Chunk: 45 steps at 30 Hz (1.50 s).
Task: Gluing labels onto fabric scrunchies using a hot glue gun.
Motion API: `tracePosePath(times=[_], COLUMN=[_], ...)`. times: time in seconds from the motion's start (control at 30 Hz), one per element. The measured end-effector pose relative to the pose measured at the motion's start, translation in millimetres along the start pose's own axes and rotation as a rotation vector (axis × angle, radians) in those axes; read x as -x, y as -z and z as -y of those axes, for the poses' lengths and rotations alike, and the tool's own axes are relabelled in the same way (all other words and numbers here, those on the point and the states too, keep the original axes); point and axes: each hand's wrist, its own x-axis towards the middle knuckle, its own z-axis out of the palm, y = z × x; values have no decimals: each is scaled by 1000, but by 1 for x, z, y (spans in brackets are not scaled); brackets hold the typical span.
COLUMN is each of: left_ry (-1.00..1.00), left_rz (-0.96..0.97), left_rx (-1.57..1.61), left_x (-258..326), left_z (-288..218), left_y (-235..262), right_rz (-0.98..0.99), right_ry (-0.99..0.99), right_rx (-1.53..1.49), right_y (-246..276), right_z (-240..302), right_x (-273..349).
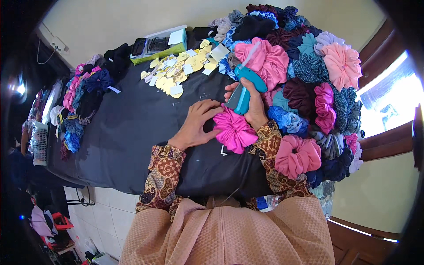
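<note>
A bright magenta satin scrunchie lies on the black-covered table in front of me. My left hand holds its left edge, with the fingertips at the top and the thumb lower down. In my right hand is a teal tagging gun, its nose angled down to the scrunchie's upper edge. The fingers wrap its handle, and the gun partly hides them. A small white plastic piece shows just below the scrunchie.
Many scrunchies in pinks, blues and dark colours are heaped at the right. Yellow and white paper tags lie scattered at the far side, beside a green-and-white box. Another scrunchie pile sits at the left. A window is on the right.
</note>
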Motion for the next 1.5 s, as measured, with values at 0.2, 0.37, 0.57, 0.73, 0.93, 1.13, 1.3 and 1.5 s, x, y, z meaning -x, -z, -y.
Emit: tracePosePath(times=[0.2,0.37,0.57,0.73,0.93,1.13,1.3,1.5], left_ry=[-11,172,29,-84,-28,423,354,310], left_rz=[-2,112,24,75,-85,-583,-494,-83], left_rx=[166,507,389,41,354,383,-423,-255], left_x=[-1,3,-3,-4,-9,-24,-22,-18], left_z=[2,12,-13,-26,-5,39,49,11], left_y=[-4,2,8,-11,-3,17,5,25], right_rz=[12,21,21,9,4,3,20,20], right_ry=[6,28,48,37,41,44,50,33], right_rx=[-25,20,47,43,-3,67,60,30], right_y=[2,3,7,5,5,4,3,6], right_z=[1,-2,-3,-4,-1,0,-2,-2], right_x=[-1,-4,-5,-6,-5,-3,-4,-5])
